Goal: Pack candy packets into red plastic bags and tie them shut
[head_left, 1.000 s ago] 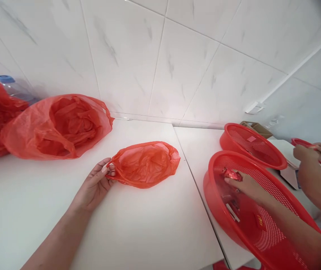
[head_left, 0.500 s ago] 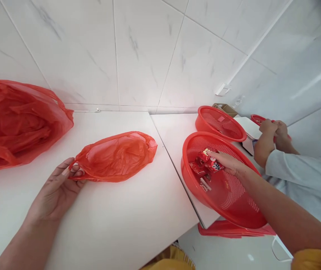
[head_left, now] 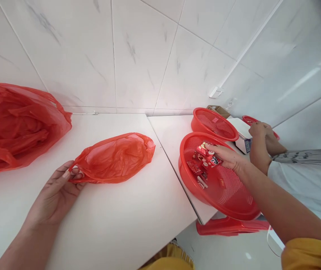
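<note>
My left hand pinches the near end of a red plastic bag, which lies on the white table with its mouth spread wide. At the right, my right hand is closed on red wrapped candies over the left part of a large red perforated basket. More red packets lie in the basket beneath my fingers. Part of the basket's inside is hidden by my forearm.
A bigger red plastic bag sits at the far left. Behind the large basket stands a second red basket, with a white box beside it. A co-worker's hands are over a farther red basket. A red stool stands below.
My right hand has lifted slightly, with the red candies showing more clearly in its fingers. My left hand keeps its hold on the bag. The camera view has shifted a little.
</note>
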{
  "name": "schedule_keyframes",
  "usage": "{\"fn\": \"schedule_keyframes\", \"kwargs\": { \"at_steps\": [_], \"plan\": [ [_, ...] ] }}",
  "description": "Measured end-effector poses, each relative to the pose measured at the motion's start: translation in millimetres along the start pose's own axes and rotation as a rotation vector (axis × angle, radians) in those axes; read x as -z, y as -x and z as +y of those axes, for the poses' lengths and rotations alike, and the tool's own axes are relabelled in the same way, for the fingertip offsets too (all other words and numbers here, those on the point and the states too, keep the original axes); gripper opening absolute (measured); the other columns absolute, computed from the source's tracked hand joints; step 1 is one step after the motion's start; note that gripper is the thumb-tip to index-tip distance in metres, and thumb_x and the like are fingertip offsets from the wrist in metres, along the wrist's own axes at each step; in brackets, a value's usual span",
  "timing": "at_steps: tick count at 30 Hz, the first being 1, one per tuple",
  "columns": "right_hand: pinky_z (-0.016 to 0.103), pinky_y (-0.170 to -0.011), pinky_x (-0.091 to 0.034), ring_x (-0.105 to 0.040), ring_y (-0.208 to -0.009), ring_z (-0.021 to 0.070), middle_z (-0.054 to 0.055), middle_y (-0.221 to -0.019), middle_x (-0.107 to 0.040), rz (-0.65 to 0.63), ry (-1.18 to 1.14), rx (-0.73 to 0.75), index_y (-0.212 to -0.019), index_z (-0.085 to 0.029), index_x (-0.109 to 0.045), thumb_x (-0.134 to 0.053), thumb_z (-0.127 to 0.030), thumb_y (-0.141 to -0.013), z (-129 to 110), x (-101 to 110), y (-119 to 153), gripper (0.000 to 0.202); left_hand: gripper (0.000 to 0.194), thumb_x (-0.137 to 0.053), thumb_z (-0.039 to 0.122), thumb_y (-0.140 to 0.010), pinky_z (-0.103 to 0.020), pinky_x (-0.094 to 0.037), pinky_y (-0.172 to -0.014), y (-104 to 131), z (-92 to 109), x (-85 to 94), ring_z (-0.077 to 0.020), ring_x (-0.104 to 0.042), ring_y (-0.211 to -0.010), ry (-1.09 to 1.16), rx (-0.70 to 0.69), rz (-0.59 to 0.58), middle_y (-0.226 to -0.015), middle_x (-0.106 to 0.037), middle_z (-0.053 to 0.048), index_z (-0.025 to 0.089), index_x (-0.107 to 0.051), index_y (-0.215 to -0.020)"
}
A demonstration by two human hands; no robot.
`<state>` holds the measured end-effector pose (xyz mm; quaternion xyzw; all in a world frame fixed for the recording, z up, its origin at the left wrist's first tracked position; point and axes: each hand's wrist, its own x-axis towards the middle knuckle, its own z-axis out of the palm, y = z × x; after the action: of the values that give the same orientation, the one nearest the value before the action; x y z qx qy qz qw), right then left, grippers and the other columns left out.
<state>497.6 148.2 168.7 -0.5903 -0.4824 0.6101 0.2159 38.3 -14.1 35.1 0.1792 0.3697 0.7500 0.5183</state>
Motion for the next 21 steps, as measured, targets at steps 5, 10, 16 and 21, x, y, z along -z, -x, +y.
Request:
{"fn": "schedule_keyframes", "kwargs": {
  "at_steps": [5,10,16,21],
  "plan": [
    [0.032,-0.066,-0.056,-0.066,-0.068,0.0187,0.006,-0.081,-0.07,0.115,-0.089,0.117,-0.089,-0.019,-0.061,-0.059,-0.043,-0.083,-7.7,-13.3,4.0,0.024,0.03,-0.07,0.017,-0.073,-0.027,-0.056,-0.07,-2.1,-1.7,1.4,-0.0121,-0.058,-0.075,-0.002,-0.002,0.005,-0.083,-0.062,-0.001,0.018,-0.064,-0.103],
    [0.03,-0.064,-0.052,-0.065,-0.069,0.019,0.006,-0.08,-0.069,0.038,0.19,0.351,-0.089,-0.017,-0.062,-0.065,-0.047,-0.078,-47.1,-75.1,18.0,0.032,0.03,-0.069,0.017,-0.075,-0.025,-0.055,-0.069,-1.3,-2.5,-1.8,-0.0103,-0.059,-0.07,0.017,0.032,-0.015,-0.084,-0.064,-0.001,0.02,-0.063,-0.104],
    [0.027,-0.062,-0.043,-0.059,-0.074,0.016,-0.001,-0.086,-0.065,-0.295,0.907,0.777,-0.094,-0.024,-0.063,-0.06,-0.037,-0.079,-68.6,-198.5,-10.2,0.021,0.031,-0.068,0.019,-0.076,-0.023,-0.052,-0.07,4.7,1.5,-2.0,-0.0092,-0.059,-0.071,0.025,0.028,-0.045,-0.086,-0.062,-0.001,0.022,-0.062,-0.107],
    [0.032,-0.074,-0.045,-0.052,-0.11,0.0267,0.003,-0.124,-0.056,-0.491,1.057,0.946,-0.121,-0.03,-0.054,-0.071,-0.037,-0.068,-61.2,-250.4,-46.9,0.056,0.032,-0.069,0.018,-0.076,-0.021,-0.051,-0.068,9.7,3.8,-1.9,-0.0077,-0.057,-0.069,0.05,0.035,-0.079,-0.086,-0.062,0.0,0.023,-0.062,-0.107]
  ]
}}
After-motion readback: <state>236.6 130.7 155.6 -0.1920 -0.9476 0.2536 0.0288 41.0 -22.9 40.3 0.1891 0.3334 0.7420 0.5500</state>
